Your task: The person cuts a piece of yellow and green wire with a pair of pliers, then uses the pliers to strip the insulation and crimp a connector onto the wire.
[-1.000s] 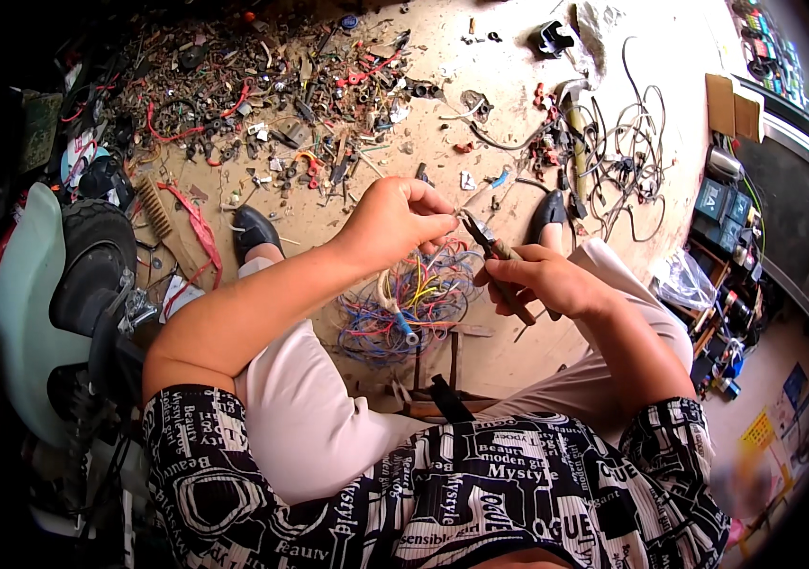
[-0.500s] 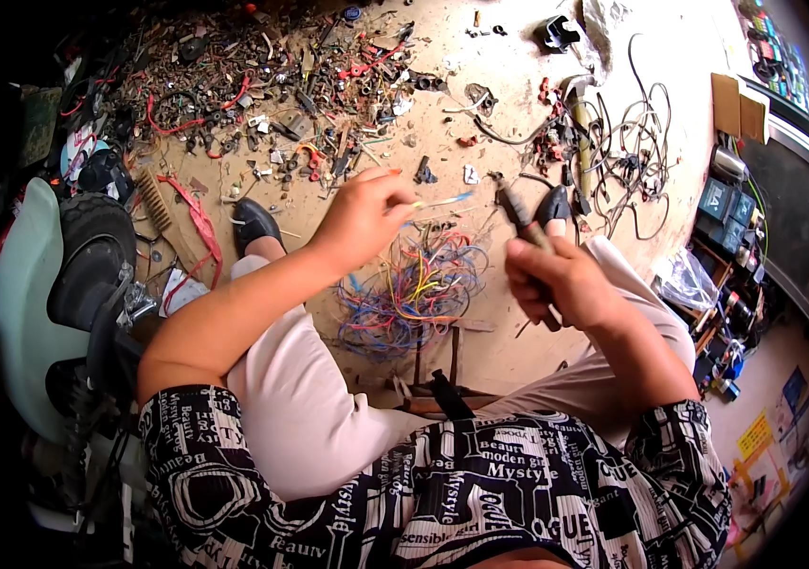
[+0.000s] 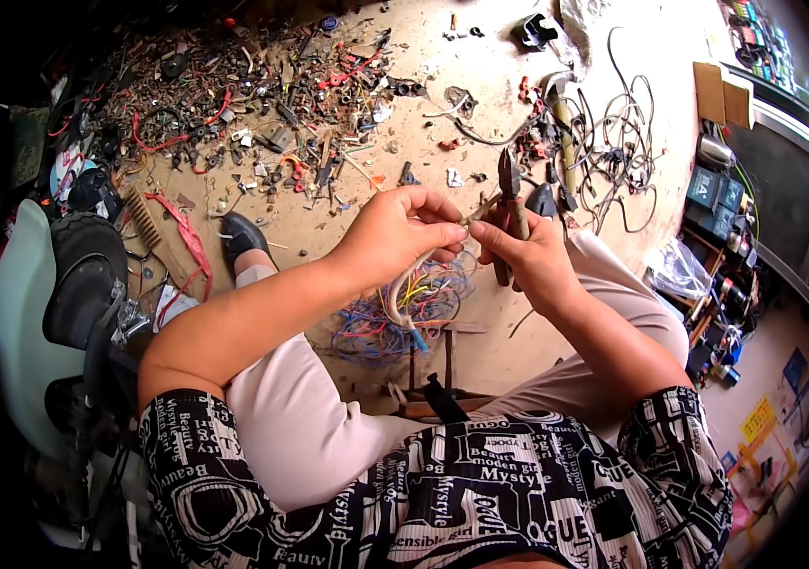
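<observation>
My left hand (image 3: 409,226) is closed, its thumb and fingers pinching a pale grey cable (image 3: 393,302). The cable's loose part curves down from this hand to a blue end, over a tangled heap of coloured wires (image 3: 352,327) on the floor. My right hand (image 3: 532,261) is wrapped round dark pliers (image 3: 507,175), whose jaws point away from me. Its thumb tip meets the left fingertips at the cable. A short brownish piece sticks up between the hands; whether it belongs to the cable I cannot tell.
Scrap bits (image 3: 262,104) spread over the far left floor. A hammer (image 3: 563,123) lies at the far right beside tangled black cables (image 3: 618,152). A brush (image 3: 144,220) and a black tyre (image 3: 87,275) are at my left. Shelves with batteries (image 3: 712,194) stand at right.
My hands have come together from apart. The pliers have turned more upright. The blue end, earlier pointing right from my left hand, now hangs down toward me.
</observation>
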Demonstrator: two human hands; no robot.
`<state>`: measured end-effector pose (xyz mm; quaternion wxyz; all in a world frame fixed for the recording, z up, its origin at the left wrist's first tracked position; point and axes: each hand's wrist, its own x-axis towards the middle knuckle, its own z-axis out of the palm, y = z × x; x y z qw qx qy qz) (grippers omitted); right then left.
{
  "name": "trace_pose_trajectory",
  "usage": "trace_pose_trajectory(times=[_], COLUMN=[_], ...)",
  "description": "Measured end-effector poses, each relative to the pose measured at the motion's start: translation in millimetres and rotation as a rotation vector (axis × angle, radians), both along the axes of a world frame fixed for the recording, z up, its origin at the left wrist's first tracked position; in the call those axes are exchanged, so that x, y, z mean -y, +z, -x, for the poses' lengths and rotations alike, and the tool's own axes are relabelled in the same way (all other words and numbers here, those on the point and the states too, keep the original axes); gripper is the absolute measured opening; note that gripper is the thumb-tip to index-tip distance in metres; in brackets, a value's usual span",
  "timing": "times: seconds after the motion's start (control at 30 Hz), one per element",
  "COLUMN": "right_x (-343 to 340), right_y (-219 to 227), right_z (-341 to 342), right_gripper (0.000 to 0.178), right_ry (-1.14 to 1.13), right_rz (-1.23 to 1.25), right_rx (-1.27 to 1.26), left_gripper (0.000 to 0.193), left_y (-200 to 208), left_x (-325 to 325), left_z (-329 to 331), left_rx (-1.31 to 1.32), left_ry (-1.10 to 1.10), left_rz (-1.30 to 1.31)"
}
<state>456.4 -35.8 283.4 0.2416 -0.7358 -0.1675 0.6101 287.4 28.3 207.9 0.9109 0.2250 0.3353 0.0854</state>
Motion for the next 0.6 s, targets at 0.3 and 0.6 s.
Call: trace_pose_trajectory(times=[0.3, 0.6], right_x=[0.2, -0.8], right_y=[0.6, -3.3], right_z=[-1.6, -5.3], right_gripper=[0.011, 0.005], right_ry=[-0.024, 0.089], right_rz=[0.059, -0.062], right_rx=[-0.035, -0.062], left_gripper=[0.017, 0.015], left_y=[4.1, 6.6], left_x=[6.9, 8.3], left_z=[-1.8, -1.9], left_rx=[0.041, -0.01], left_ry=[-0.004, -0.029], left_rz=[0.044, 0.169])
